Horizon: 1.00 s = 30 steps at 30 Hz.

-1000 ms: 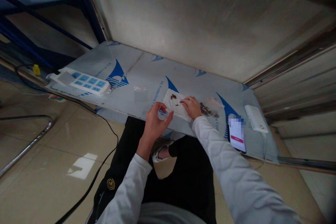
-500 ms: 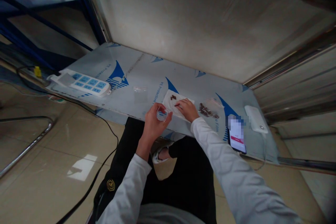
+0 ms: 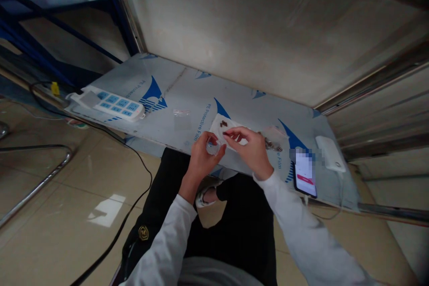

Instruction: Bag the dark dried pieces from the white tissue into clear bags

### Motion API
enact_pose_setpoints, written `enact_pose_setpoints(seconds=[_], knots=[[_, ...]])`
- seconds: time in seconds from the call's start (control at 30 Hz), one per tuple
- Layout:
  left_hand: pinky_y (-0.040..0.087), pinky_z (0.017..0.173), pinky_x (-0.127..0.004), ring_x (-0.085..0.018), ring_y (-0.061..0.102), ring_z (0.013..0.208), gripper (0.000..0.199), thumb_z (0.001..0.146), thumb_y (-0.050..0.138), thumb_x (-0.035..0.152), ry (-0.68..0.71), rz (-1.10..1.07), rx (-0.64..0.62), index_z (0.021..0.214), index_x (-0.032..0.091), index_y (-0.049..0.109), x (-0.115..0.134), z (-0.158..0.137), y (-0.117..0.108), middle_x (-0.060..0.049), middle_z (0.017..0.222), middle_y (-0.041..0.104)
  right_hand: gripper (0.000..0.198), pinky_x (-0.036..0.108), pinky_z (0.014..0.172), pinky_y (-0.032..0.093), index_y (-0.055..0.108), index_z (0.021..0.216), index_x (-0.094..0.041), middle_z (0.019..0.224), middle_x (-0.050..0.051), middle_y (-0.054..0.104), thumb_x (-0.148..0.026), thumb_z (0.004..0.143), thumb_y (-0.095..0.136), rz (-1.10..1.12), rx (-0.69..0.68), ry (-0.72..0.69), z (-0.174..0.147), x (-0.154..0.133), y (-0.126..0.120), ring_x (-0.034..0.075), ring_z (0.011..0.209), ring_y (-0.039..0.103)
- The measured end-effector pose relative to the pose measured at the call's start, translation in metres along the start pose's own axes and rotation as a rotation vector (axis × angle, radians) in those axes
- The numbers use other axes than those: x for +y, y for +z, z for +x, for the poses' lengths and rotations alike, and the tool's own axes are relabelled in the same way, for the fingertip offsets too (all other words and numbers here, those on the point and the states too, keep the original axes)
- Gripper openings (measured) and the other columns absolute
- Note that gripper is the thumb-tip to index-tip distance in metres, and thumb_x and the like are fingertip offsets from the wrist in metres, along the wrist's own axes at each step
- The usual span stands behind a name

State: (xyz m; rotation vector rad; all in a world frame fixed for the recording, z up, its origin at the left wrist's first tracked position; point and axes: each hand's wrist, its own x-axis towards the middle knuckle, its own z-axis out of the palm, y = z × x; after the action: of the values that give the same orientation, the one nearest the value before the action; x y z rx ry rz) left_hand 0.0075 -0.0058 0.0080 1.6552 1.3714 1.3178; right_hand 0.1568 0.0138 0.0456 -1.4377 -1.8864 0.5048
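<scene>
My left hand [image 3: 205, 154] is curled around a small clear thing, apparently a plastic bag [image 3: 213, 147], held over the table's front edge. Just right of it, my right hand [image 3: 250, 145] has thumb and forefinger pinched together close to the bag's opening. A small dark piece seems to show at those fingertips, too small to make out. Beneath the right hand lies a white paper sheet [image 3: 218, 120] with several small brown pieces [image 3: 223, 123] on it. More brown and metallic pieces [image 3: 276, 146] lie beside a clear bag [image 3: 275, 133], partly hidden behind the right hand.
Another clear zip bag [image 3: 182, 119] lies flat on the film-covered metal table [image 3: 187, 91]. A white power strip [image 3: 117, 105] sits at the left end. A phone [image 3: 304, 174] and a white box with a cable [image 3: 330, 154] are at the right. A wall panel [image 3: 228, 31] rises behind.
My right hand has come up from the paper and turned toward the bag in my left hand, its fingertips now beside it. The left hand keeps its grip on the bag.
</scene>
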Motion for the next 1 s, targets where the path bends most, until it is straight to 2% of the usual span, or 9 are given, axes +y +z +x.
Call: enact_pose_setpoints(seconds=[0.07, 0.17, 0.3, 0.43, 0.57, 0.67, 0.77, 0.87, 1.0], knots=[[0.043, 0.068, -0.026, -0.014, 0.057, 0.07, 0.019, 0.072, 0.063, 0.023, -0.004, -0.019, -0.026, 0.084, 0.02, 0.049, 0.0, -0.001, 0.004, 0.001, 0.075, 0.059, 0.013, 0.026, 0.068, 0.048, 0.069, 0.09, -0.02, 0.083, 0.002, 0.071, -0.026, 0.08, 0.066, 0.036, -0.079, -0.036, -0.012, -0.025, -0.007, 0.014, 0.072, 0.062], [0.042, 0.066, -0.026, -0.015, 0.057, 0.07, 0.018, 0.071, 0.061, 0.021, -0.004, -0.045, -0.062, 0.084, 0.02, 0.048, 0.001, -0.004, 0.009, 0.0, 0.076, 0.06, 0.01, 0.028, 0.073, 0.047, 0.07, 0.089, -0.021, 0.082, 0.002, 0.071, -0.022, 0.081, 0.065, -0.051, -0.195, -0.073, -0.019, -0.041, -0.012, 0.016, 0.077, 0.063], [0.042, 0.066, -0.027, -0.015, 0.058, 0.07, 0.021, 0.069, 0.06, 0.019, 0.021, -0.054, -0.071, 0.085, 0.02, 0.047, 0.006, -0.006, 0.011, 0.0, 0.076, 0.06, 0.012, 0.031, 0.075, 0.047, 0.071, 0.092, -0.021, 0.084, 0.005, 0.071, -0.026, 0.082, 0.065, -0.171, -0.276, -0.097, -0.015, -0.039, -0.017, 0.019, 0.08, 0.063], [0.042, 0.066, -0.027, -0.015, 0.056, 0.072, 0.02, 0.07, 0.06, 0.02, 0.028, -0.056, -0.06, 0.085, 0.02, 0.046, 0.01, -0.007, 0.012, 0.001, 0.077, 0.057, 0.017, 0.031, 0.077, 0.046, 0.07, 0.098, -0.021, 0.086, 0.005, 0.07, -0.03, 0.086, 0.061, -0.141, -0.299, -0.117, -0.015, -0.041, -0.024, 0.018, 0.083, 0.062], [0.04, 0.067, -0.027, -0.014, 0.05, 0.073, 0.031, 0.067, 0.065, 0.022, 0.029, -0.051, -0.067, 0.088, 0.021, 0.042, 0.013, -0.008, 0.012, 0.0, 0.082, 0.051, 0.012, 0.03, 0.081, 0.045, 0.069, 0.084, -0.021, 0.084, 0.003, 0.067, -0.029, 0.086, 0.061, -0.106, -0.346, -0.172, -0.016, -0.039, -0.031, 0.017, 0.087, 0.061], [0.042, 0.072, -0.029, -0.015, 0.049, 0.078, 0.043, 0.062, 0.069, 0.022, 0.056, -0.074, -0.095, 0.096, 0.02, 0.043, 0.013, -0.008, 0.008, -0.001, 0.088, 0.049, 0.01, 0.029, 0.079, 0.046, 0.068, 0.077, -0.019, 0.093, 0.005, 0.065, -0.026, 0.083, 0.064, -0.114, -0.317, -0.16, -0.015, -0.029, -0.04, 0.017, 0.087, 0.061], [0.043, 0.075, -0.03, -0.016, 0.053, 0.082, 0.03, 0.072, 0.062, 0.023, 0.037, -0.207, -0.12, 0.099, 0.02, 0.05, 0.011, -0.005, 0.002, -0.002, 0.088, 0.054, 0.01, 0.029, 0.077, 0.049, 0.067, 0.077, -0.018, 0.11, 0.008, 0.063, -0.026, 0.083, 0.063, -0.066, -0.26, -0.081, -0.014, -0.016, -0.05, 0.016, 0.088, 0.063], [0.045, 0.071, -0.028, -0.015, 0.058, 0.082, 0.013, 0.084, 0.054, 0.03, -0.058, -0.336, -0.102, 0.091, 0.021, 0.059, 0.008, 0.0, 0.001, -0.002, 0.085, 0.061, 0.013, 0.028, 0.073, 0.051, 0.067, 0.082, -0.018, 0.098, 0.006, 0.069, -0.029, 0.084, 0.061, 0.064, -0.257, -0.007, -0.014, -0.007, -0.057, 0.016, 0.081, 0.065], [0.044, 0.066, -0.026, -0.014, 0.058, 0.072, 0.018, 0.082, 0.06, 0.036, -0.119, -0.379, -0.032, 0.081, 0.019, 0.063, 0.006, 0.001, 0.006, -0.002, 0.078, 0.065, 0.016, 0.027, 0.07, 0.05, 0.067, 0.084, -0.017, 0.081, 0.003, 0.07, -0.032, 0.083, 0.062, 0.133, -0.22, 0.021, -0.019, -0.002, -0.055, 0.015, 0.074, 0.065]])
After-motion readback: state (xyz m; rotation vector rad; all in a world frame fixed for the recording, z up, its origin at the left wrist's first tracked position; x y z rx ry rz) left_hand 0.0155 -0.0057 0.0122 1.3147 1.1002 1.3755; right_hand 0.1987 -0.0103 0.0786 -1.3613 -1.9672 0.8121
